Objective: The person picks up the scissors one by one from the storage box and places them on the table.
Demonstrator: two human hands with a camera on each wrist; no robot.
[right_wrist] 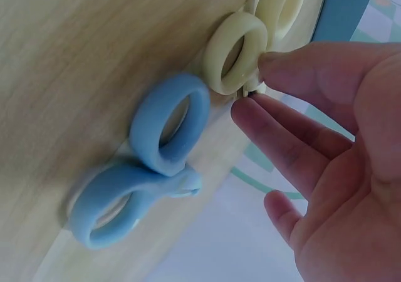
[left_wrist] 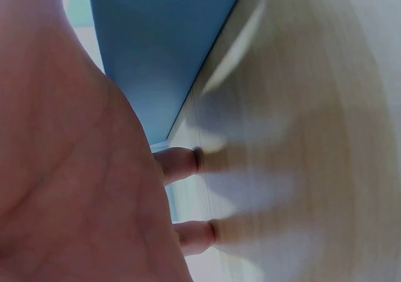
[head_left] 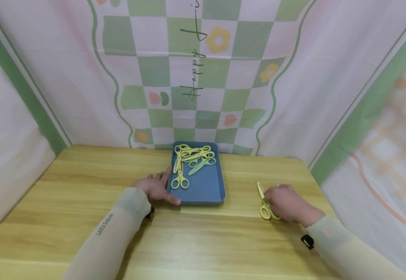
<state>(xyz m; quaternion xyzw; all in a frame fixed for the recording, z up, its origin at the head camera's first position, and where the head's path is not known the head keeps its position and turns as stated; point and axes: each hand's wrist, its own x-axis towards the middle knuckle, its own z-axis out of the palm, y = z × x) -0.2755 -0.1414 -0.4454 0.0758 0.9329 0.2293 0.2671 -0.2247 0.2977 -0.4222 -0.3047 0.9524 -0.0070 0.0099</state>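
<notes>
A blue tray (head_left: pixel 204 190) holds several yellow scissors (head_left: pixel 180 182) and one green pair (head_left: pixel 201 165), heaped toward its far end. My left hand (head_left: pixel 156 188) rests against the tray's left side with fingers extended, the thumb at the near left corner. In the left wrist view the palm covers much of the picture, beside the tray's wall (left_wrist: pixel 156 50). To the right of the tray, my right hand (head_left: pixel 286 202) pinches yellow scissors (head_left: pixel 265 212) near the handles, thumb against a ring (right_wrist: pixel 216 62). Blue-handled scissors (right_wrist: pixel 169 122) lie close by, hidden under that hand in the head view.
The wooden table (head_left: pixel 209 241) extends around the tray. Behind it hangs a checked green and white curtain (head_left: pixel 185 74), with more cloth at the left and right sides. The tray's far end stands close to the back curtain.
</notes>
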